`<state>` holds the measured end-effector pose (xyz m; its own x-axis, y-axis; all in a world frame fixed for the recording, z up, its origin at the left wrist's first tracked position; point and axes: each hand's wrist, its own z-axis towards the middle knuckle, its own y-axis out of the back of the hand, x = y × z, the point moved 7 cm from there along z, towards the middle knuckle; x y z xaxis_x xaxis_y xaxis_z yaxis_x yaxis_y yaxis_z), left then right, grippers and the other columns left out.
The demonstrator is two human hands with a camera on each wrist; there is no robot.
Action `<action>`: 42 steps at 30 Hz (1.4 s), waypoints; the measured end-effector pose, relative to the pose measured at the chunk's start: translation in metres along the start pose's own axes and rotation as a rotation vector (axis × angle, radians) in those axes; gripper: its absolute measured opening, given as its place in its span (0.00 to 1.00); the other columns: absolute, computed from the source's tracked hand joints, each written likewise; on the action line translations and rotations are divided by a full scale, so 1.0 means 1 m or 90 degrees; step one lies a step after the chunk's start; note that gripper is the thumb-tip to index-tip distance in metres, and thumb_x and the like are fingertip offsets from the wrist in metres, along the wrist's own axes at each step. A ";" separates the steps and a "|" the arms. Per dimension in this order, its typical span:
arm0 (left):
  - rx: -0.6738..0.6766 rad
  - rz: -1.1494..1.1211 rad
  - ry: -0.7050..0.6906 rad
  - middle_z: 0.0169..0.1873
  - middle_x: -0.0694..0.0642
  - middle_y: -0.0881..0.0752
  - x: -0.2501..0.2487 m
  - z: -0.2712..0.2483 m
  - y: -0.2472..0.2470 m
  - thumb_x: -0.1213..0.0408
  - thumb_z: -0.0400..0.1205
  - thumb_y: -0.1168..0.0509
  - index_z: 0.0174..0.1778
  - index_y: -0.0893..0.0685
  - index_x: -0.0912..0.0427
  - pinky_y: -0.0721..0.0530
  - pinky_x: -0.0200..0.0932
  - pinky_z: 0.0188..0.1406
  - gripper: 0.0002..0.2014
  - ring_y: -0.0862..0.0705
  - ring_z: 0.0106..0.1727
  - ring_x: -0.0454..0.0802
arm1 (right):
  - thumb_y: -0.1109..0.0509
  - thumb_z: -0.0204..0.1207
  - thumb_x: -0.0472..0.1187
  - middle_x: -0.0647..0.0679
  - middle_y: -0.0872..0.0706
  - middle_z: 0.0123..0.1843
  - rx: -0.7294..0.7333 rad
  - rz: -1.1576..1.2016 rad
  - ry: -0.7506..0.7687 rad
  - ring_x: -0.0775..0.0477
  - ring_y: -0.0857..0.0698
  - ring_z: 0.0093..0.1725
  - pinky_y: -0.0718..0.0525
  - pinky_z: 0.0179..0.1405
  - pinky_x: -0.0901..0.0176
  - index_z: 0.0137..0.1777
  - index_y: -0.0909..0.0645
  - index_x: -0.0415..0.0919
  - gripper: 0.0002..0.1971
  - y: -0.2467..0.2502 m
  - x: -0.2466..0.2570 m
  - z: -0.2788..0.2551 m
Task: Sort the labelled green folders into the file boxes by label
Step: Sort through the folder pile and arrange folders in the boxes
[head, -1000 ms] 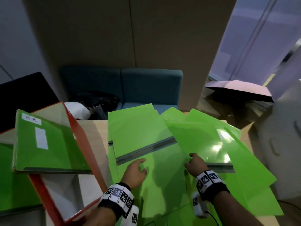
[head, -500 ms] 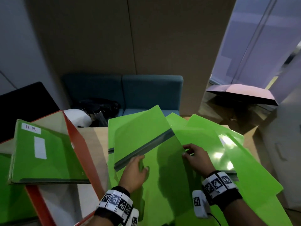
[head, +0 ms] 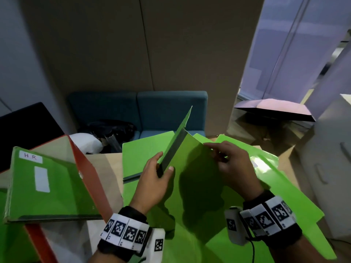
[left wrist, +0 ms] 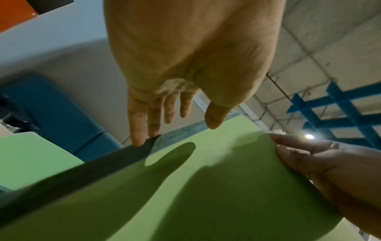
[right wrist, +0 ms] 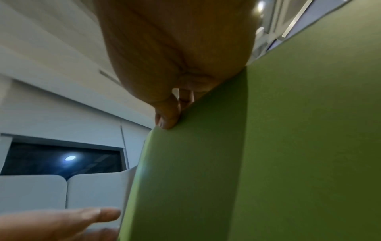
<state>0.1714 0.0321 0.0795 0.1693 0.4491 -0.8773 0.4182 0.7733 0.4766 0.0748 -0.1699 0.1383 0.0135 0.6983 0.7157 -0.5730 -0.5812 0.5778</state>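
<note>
Two hands were seen on one green folder (head: 191, 168), which was held tilted up above the other green folders (head: 275, 179) spread on the table (head: 112, 168). Its dark spine (head: 173, 149) was gripped by the left hand (head: 153, 179), thumb on the near face and fingers behind, while its right edge was pinched by the curled fingers of the right hand (head: 231, 168). At left, a folder labelled HR (head: 47, 181) lay in a red file box (head: 89, 173).
</note>
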 end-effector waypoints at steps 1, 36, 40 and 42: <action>0.003 -0.029 -0.001 0.79 0.43 0.32 -0.003 0.000 0.001 0.51 0.83 0.36 0.80 0.36 0.41 0.27 0.56 0.75 0.28 0.28 0.74 0.44 | 0.32 0.71 0.26 0.56 0.17 0.42 0.003 -0.034 0.022 0.51 0.19 0.41 0.20 0.37 0.54 0.57 0.13 0.54 0.24 0.003 0.007 0.001; -0.251 -0.399 -0.044 0.64 0.47 0.19 -0.044 -0.024 0.049 0.83 0.78 0.36 0.73 0.31 0.53 0.22 0.55 0.70 0.30 0.19 0.65 0.47 | 0.23 0.70 0.33 0.55 0.11 0.54 -0.055 -0.206 0.338 0.54 0.15 0.45 0.17 0.33 0.59 0.58 0.15 0.50 0.18 -0.032 0.053 -0.113; -0.233 -0.467 -0.026 0.50 0.52 0.21 -0.044 -0.024 0.040 0.76 0.81 0.34 0.67 0.30 0.58 0.19 0.56 0.64 0.21 0.19 0.55 0.54 | 0.30 0.72 0.42 0.59 0.15 0.52 0.058 -0.187 0.222 0.62 0.17 0.42 0.16 0.28 0.67 0.62 0.23 0.56 0.19 -0.060 0.043 -0.118; -0.210 -0.496 -0.003 0.39 0.52 0.32 -0.045 -0.027 0.033 0.74 0.82 0.35 0.54 0.31 0.60 0.17 0.52 0.50 0.12 0.25 0.43 0.50 | 0.31 0.69 0.46 0.61 0.19 0.56 0.097 -0.142 0.144 0.62 0.17 0.41 0.15 0.28 0.66 0.69 0.30 0.62 0.27 -0.068 0.038 -0.117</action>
<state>0.1534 0.0491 0.1365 -0.0553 -0.2686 -0.9617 0.1344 0.9524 -0.2737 0.0179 -0.0549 0.0803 -0.0665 0.8801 0.4702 -0.4468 -0.4476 0.7746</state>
